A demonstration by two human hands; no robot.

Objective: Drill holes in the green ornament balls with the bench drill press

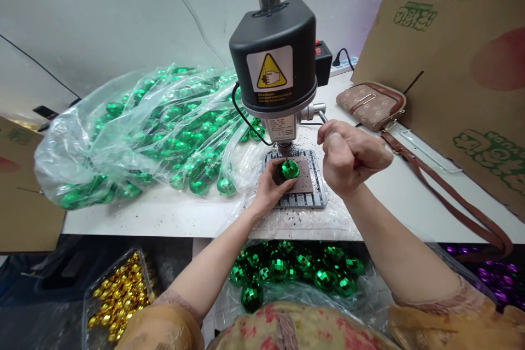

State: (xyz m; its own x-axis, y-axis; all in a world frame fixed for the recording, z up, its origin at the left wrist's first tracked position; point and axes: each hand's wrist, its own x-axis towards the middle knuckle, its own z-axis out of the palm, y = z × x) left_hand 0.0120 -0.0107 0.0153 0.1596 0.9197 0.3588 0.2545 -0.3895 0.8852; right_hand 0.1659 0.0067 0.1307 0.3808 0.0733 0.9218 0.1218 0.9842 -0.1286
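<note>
A faceted green ball (290,169) sits above a thin board (304,178) on the slatted base (320,197) of a drill press (273,54), directly below its chuck (284,149). The ball's left side is covered by the fingers of the left hand (273,181), and the meeting of bit and ball is too small to make out clearly; the bit appears to reach the ball's top. The thumb lies along the near side, so the ball is held in a curled, narrow grip. The right hand (348,156) is closed in a fist around the end of the press's lever (322,115), hiding most of the handle; a bit of red shows beside the fingers.

Left of the press, a clear plastic bag (53,147) holds many green balls, blurred by its folds. Below the table (164,219), more loose green balls (279,268) lie on plastic sheeting, partly covered by the table edge. A transparent tub (85,311), cut off at the bottom, contains gold balls (123,290). Purple balls (500,279) show only partly at the right edge, beyond the strap of a patterned handbag (371,104).
</note>
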